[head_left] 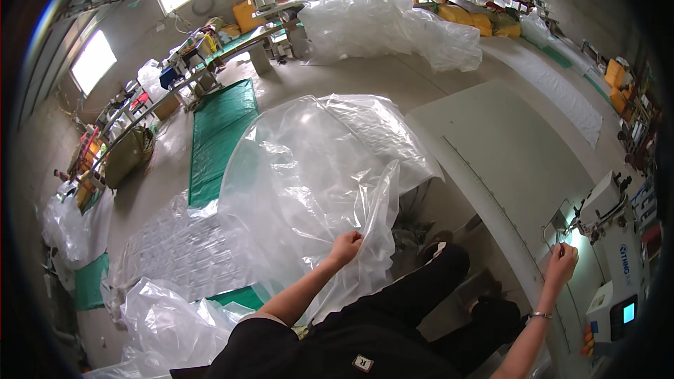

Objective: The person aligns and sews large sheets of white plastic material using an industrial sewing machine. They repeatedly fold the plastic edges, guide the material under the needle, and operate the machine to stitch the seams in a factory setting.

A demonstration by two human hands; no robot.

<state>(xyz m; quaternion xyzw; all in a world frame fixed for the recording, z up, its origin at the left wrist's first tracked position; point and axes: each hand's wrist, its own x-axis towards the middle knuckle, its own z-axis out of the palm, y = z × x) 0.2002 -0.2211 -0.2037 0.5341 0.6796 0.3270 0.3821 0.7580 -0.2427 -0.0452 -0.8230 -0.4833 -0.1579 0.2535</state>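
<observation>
My left hand [346, 246] is closed on the edge of a large clear plastic sheet [295, 161], which hangs in shiny folds to the left of my legs and spreads toward the floor. Over on the right, my right hand [561, 264] is raised beside the lit needle area of a white sewing machine [605, 207]. Its fingers are pinched together, and whatever may be between them is too small to make out. Under that hand lies the pale sewing table [505, 147], with a ruler-like strip [484, 186] along it.
A green sheet [223, 137] and a crinkled clear sheet [186, 245] lie on the floor to the left. Bunched plastic [168, 316] sits at lower left, and a big plastic heap [372, 14] at the back. Other people work at far machines. A small lit screen [627, 312] is at right.
</observation>
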